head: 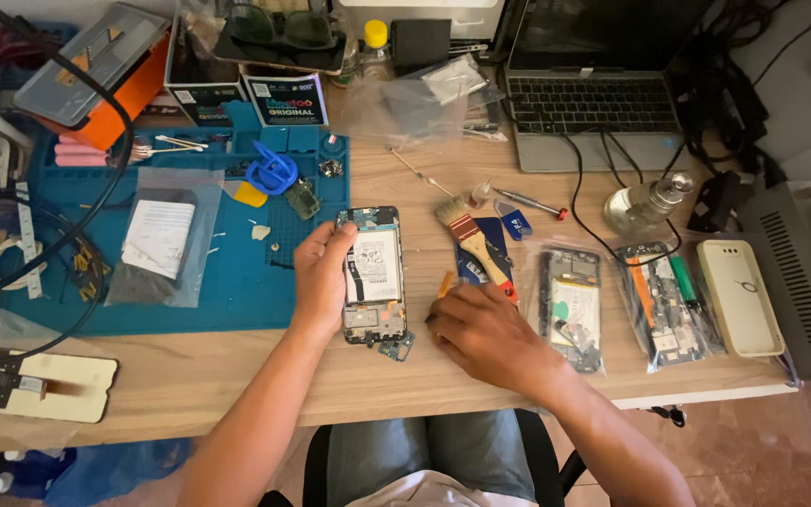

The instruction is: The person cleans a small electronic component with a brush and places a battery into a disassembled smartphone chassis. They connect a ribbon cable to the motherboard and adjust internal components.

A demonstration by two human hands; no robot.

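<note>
Cluttered wooden desk (237, 371), blue repair mat (68, 291).

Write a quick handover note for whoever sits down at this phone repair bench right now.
Left hand: holds the opened smartphone with exposed white battery by its left edge, on the wooden desk.
Right hand: rests beside the phone, pinching a small orange tool; its tip is hidden.
Small loose circuit piece lies at the phone's bottom edge.
Wooden-handled brush lies just right.
Done: back cover off, internals exposed.
Left: phone not yet closed.
</note>
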